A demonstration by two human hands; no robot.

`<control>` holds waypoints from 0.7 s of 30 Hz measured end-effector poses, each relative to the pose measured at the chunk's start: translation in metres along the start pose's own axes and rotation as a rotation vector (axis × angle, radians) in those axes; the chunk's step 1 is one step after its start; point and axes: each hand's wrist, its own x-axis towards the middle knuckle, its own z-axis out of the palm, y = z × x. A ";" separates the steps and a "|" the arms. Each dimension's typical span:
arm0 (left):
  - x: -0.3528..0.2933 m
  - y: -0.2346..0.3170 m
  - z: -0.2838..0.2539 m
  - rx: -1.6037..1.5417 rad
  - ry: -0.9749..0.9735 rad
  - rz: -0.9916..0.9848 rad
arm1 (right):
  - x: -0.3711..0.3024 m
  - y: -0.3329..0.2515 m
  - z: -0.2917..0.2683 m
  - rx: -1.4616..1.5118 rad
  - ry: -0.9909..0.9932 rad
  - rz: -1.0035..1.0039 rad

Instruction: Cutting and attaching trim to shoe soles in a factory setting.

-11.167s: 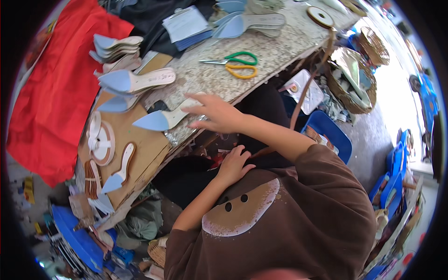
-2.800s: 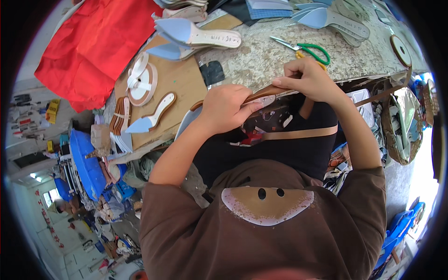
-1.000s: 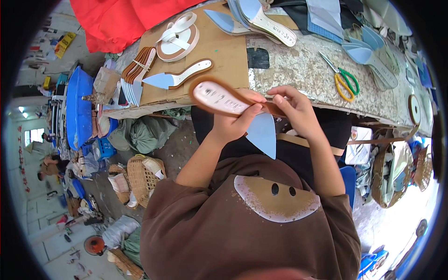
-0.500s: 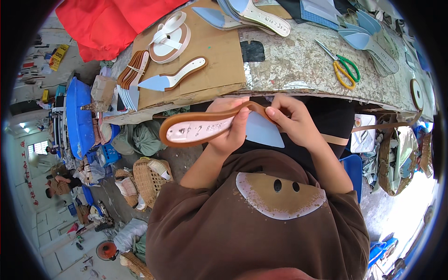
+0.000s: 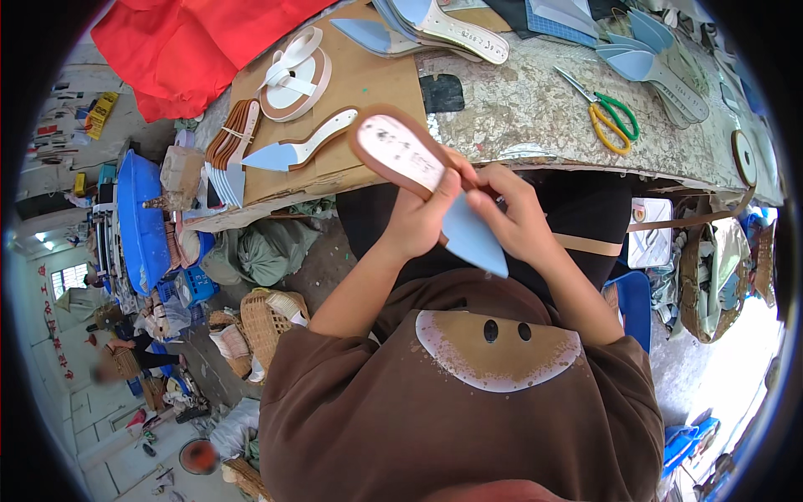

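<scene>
My left hand (image 5: 425, 216) grips a shoe insole (image 5: 401, 155) around its narrow middle. The insole has a white heel face with brown edging and a pale blue pointed toe, which points down toward my shirt. At the insole's far-side edge, my right hand (image 5: 519, 216) has its thumb and fingers pinched together. What lies between those fingertips is too hidden to make out. On the cardboard ahead rests another insole (image 5: 305, 146) with brown edging. Beside it, a bundle of edged insoles (image 5: 234, 155) is tied together.
A white tape roll (image 5: 297, 79) lies on the cardboard (image 5: 393, 100). Scissors (image 5: 611, 117) with green and yellow handles rest on the worn table. More insoles (image 5: 456, 33) are stacked at the back. From a roll (image 5: 743, 157) at the right, a brown strip (image 5: 686, 222) hangs past the table edge.
The insole has swung round in my left hand: its heel went from pointing left to pointing up and away, over the table edge. My right hand stays close at its edge.
</scene>
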 end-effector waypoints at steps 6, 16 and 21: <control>0.005 -0.003 -0.005 -0.249 -0.017 -0.176 | -0.008 0.006 -0.020 -0.201 -0.128 -0.022; 0.009 0.008 -0.036 -0.085 -0.087 -0.415 | 0.025 0.067 -0.145 -1.026 0.299 0.036; 0.014 0.000 -0.034 -0.079 0.204 -0.336 | 0.035 0.096 -0.206 -1.367 0.027 0.389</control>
